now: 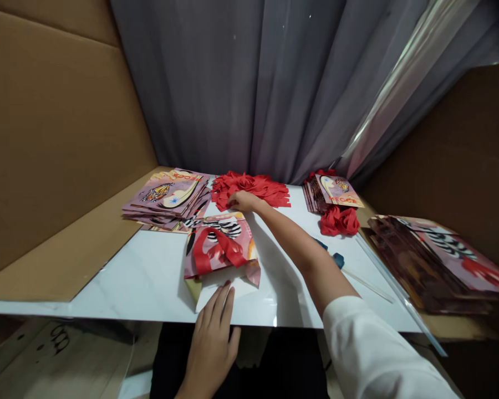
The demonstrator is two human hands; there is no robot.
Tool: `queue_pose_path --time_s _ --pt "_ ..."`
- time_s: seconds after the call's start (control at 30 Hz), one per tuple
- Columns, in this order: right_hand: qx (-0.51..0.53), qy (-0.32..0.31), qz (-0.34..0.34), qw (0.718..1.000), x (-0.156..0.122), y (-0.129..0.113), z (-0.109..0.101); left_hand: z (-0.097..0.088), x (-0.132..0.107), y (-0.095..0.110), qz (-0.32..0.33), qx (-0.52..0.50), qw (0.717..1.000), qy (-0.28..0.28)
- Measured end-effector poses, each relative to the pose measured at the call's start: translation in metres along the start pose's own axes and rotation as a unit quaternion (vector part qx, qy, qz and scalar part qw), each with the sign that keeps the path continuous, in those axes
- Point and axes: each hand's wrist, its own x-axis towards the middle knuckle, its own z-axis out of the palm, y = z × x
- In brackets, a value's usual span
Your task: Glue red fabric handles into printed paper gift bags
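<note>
A printed paper bag (222, 244) lies in front of me on the white table, with a loop of red ribbon (218, 249) across its front and its white inner flap towards me. My left hand (214, 327) rests with fingers stretched out on that flap at the near edge. My right hand (243, 200) reaches over the bag to a heap of red ribbons (266, 191). Its fingers are curled down in a pinch at the heap's near left side, and the fingertips are partly hidden among the ribbons.
A stack of printed bags (166, 197) stands at the left, another stack (332, 191) at the back right beside bunched red ribbon (340, 220). More folded bags (441, 260) lie far right. Cardboard walls (58, 138) flank the table, and a grey curtain (233, 83) hangs behind.
</note>
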Motion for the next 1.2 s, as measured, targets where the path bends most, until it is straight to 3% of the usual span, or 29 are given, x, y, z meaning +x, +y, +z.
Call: queue_pose_path --time_s 0.43,0.63,0.77,0.87,0.93,1.03,1.1,1.13,1.2 --pt "-0.051 0.006 0.047 0.998 -0.006 -0.001 -0.013 0.003 -0.001 0.001 0.005 0.015 1.0 0.008" --pt "-0.034 0.005 0.05 0.998 0.007 -0.007 -0.006 0.003 -0.001 0.001 -0.002 0.012 1.0 0.012" --pt "0.006 0.061 0.075 0.995 0.013 -0.013 0.003 0.004 -0.002 0.002 -0.005 0.011 1.0 0.011" --pt "0.061 0.146 0.109 0.981 0.019 -0.01 -0.002 0.004 -0.002 0.001 -0.005 0.006 1.0 0.01" --pt "0.09 0.219 0.147 0.96 0.027 -0.003 -0.015 0.004 -0.002 0.001 -0.006 0.001 1.0 0.007" --pt "0.155 0.347 0.202 0.903 0.045 0.021 -0.053 0.003 -0.001 0.002 -0.008 0.0 1.0 0.002" --pt "0.328 0.495 0.179 0.784 0.054 0.042 -0.088 0.003 -0.001 0.002 -0.009 -0.001 1.0 -0.001" --pt "0.376 0.534 0.144 0.744 0.057 0.052 -0.107 0.003 -0.001 0.003 -0.01 -0.003 1.0 -0.002" --pt "0.408 0.57 0.065 0.71 0.054 0.065 -0.145 0.003 0.0 0.002 -0.011 -0.008 1.0 -0.002"
